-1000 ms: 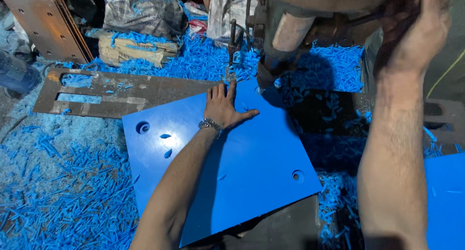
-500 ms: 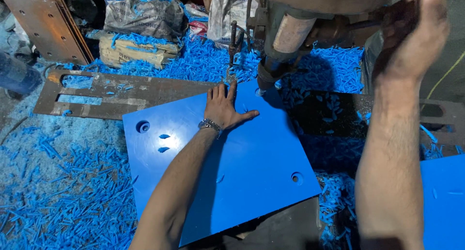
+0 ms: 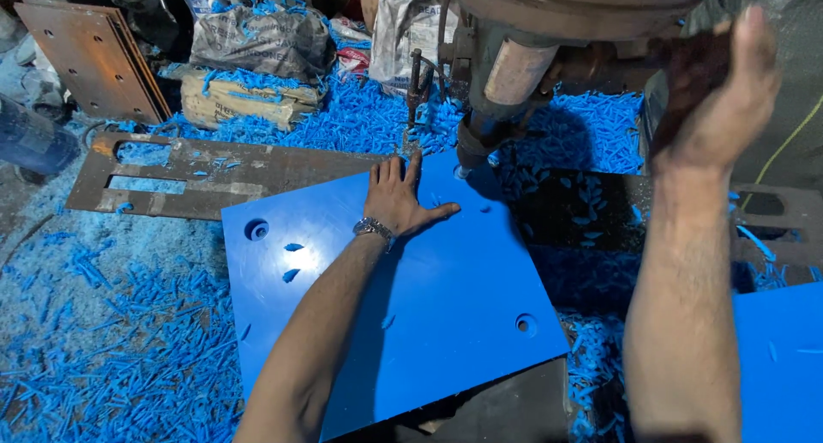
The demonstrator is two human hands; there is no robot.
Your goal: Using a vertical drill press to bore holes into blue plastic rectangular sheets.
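A blue plastic sheet (image 3: pixel 411 314) with drilled holes lies under the drill press (image 3: pixel 514 74), amid blue shavings (image 3: pixel 111 357). The left hand (image 3: pixel 399 198) presses flat and open on the sheet's far edge, beside the spindle. The right hand (image 3: pixel 724 91) is raised, fingers curled around the press's dark handle (image 3: pixel 686 66).

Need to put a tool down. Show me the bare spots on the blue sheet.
Blue sheet: free between left hand and the lower-right hole. Crowded at the drill spindle; right hand is raised. Shavings cover the surroundings.
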